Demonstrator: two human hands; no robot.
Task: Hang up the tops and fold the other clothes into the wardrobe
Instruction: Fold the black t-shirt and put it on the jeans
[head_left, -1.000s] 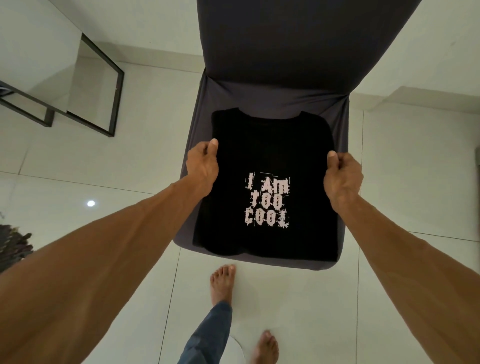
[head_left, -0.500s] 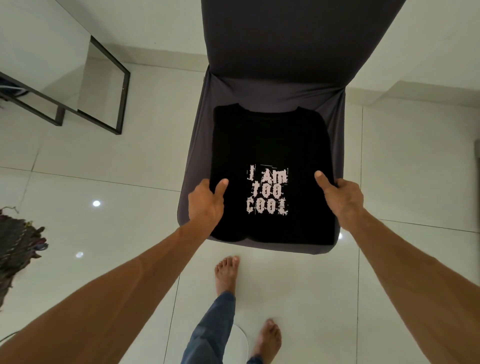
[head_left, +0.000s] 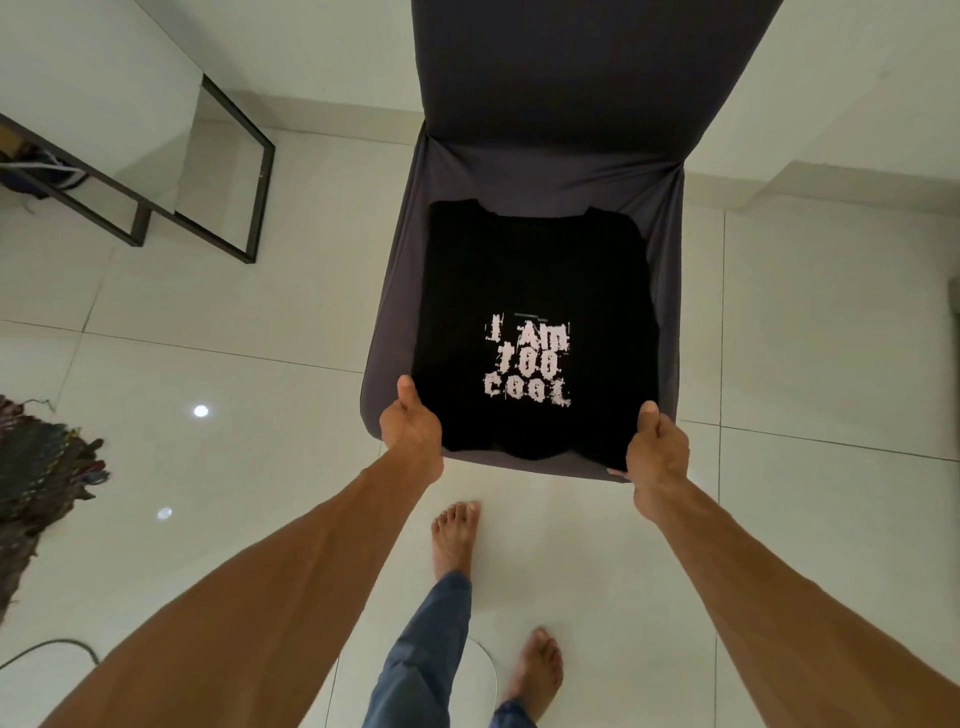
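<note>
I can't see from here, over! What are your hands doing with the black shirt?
Left hand grips black T-shirt, near left corner. Right hand grips near right corner. Shirt folded on chair. Nothing blocking.

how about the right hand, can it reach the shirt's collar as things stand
Probably yes: the right hand grips the black shirt by its near corner, and nothing lies between it and the collar at the chair back, though it must let go first.

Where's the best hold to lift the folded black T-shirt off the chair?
Its two near corners, from the front edge of the chair: the black T-shirt lies flat and folded, backrest blocking the far side. Left hand and right hand pinch there, thumbs on top.
</note>
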